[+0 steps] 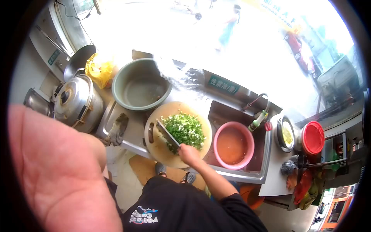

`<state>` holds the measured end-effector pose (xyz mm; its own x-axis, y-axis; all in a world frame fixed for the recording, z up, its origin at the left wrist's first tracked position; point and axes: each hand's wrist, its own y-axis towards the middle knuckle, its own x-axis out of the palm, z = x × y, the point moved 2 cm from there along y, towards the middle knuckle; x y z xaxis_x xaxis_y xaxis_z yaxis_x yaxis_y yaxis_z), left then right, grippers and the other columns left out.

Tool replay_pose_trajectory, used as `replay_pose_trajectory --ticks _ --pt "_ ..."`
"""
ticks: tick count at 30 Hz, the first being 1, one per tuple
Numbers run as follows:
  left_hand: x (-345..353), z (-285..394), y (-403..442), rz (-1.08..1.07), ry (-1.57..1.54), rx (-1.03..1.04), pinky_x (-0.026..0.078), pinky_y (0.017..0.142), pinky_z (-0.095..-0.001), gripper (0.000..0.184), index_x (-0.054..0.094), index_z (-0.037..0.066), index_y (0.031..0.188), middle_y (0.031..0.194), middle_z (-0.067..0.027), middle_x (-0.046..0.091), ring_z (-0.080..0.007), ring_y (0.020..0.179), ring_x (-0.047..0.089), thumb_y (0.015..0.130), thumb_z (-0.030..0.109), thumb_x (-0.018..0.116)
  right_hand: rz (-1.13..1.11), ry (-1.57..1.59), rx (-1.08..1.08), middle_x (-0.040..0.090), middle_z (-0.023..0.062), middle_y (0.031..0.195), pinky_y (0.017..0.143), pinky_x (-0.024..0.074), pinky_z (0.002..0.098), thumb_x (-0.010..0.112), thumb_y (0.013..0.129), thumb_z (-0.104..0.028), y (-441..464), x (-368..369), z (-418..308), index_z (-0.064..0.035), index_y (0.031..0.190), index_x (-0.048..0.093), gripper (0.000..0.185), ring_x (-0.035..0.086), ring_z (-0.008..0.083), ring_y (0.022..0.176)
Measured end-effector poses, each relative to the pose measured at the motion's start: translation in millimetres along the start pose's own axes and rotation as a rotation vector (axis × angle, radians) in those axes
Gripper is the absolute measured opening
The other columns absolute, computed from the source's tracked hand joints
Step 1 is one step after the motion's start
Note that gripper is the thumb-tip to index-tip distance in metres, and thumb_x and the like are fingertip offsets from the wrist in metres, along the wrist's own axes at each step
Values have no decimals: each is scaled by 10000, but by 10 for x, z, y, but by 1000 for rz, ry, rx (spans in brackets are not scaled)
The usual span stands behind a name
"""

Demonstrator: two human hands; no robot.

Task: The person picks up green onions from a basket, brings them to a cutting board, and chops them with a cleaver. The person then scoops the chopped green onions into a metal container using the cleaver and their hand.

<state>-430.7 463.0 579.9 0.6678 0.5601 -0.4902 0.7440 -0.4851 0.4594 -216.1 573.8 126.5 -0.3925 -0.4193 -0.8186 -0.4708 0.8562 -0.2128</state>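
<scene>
My right hand (189, 154) grips the handle of a knife (168, 133). Its blade lies at the left side of a heap of chopped green onions (186, 130), on a round cutting board (156, 149). Very close to the camera, my left hand (58, 166) is raised with its palm showing, large at the left of the view. Its fingers run out of sight, and I see nothing held in it. A dark, wet-looking cloth (118, 129) lies on the counter left of the board.
Behind the board stands a grey-green basin (141, 91). A pink basin (250, 147) of brownish water sits in the steel sink (266, 154), near a faucet (266, 102). At left are a lidded pot (75, 96) and yellow bag (99, 70); at right, a red basket (313, 137).
</scene>
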Motion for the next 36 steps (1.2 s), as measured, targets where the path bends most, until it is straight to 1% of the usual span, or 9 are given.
replay_pose_trajectory --ticks 4,14,18,21,25,26,27,31,36 --pt "138 -96 -32 25 -41 -82 472 654 -270 237 631 19 1108 981 -84 571 -168 787 548 896 110 684 -40 96 96 662 266 872 772 499 541 523 926 -220 -110 -39 -64 -3 924 597 229 639 457 851" --pt "190 -52 -77 11 19 -100 480 664 -281 241 618 22 1117 991 -91 565 -181 799 551 905 124 671 -9 65 20 652 257 834 762 485 548 533 938 -243 -2 -128 -96 1 924 577 248 626 463 830" --pt "157 -32 -225 27 90 -258 484 668 -286 243 613 23 1120 995 -94 562 -186 805 553 909 130 665 4 74 6 657 253 822 752 485 547 537 942 -249 18 -157 -92 -4 911 575 249 631 461 813" --pt "136 101 -448 67 195 -522 486 671 -289 244 609 24 1123 998 -97 560 -189 809 554 912 134 661 49 99 27 660 259 821 744 485 547 537 947 -257 22 -244 -86 -8 903 576 255 634 461 809" --pt "622 539 -979 102 186 -1147 489 675 -294 246 604 25 1127 1002 -100 558 -194 814 556 916 140 656 129 134 33 656 262 807 727 482 551 552 947 -269 -101 -402 -59 -7 900 572 267 632 465 795" --pt "865 743 -1129 183 91 -1335 466 750 -316 225 626 -25 1115 964 -103 597 -197 830 547 894 1 593 118 136 13 656 262 807 727 482 551 552 947 -269 -133 -444 -57 -7 900 572 267 632 465 795" --pt "1046 915 -1322 182 -8 -1492 489 633 -276 272 655 -25 1109 933 -103 608 -176 743 586 839 -53 666 63 110 -1 655 259 808 726 482 550 553 946 -269 -201 -465 -56 -9 904 571 264 630 465 792" --pt "1807 2439 -2348 -193 -330 -2154 511 680 -315 236 683 0 1082 887 -117 640 -221 726 614 854 44 637 -145 55 1 654 255 813 725 484 542 560 940 -265 -450 -265 -33 -13 909 574 254 628 462 792" --pt "2158 3197 -2865 -284 -405 -2359 525 732 -353 275 676 -3 1103 935 -138 660 -260 787 652 861 121 630 -191 36 12 653 258 818 731 488 539 578 928 -278 -344 -86 112 -15 900 584 264 632 452 816"
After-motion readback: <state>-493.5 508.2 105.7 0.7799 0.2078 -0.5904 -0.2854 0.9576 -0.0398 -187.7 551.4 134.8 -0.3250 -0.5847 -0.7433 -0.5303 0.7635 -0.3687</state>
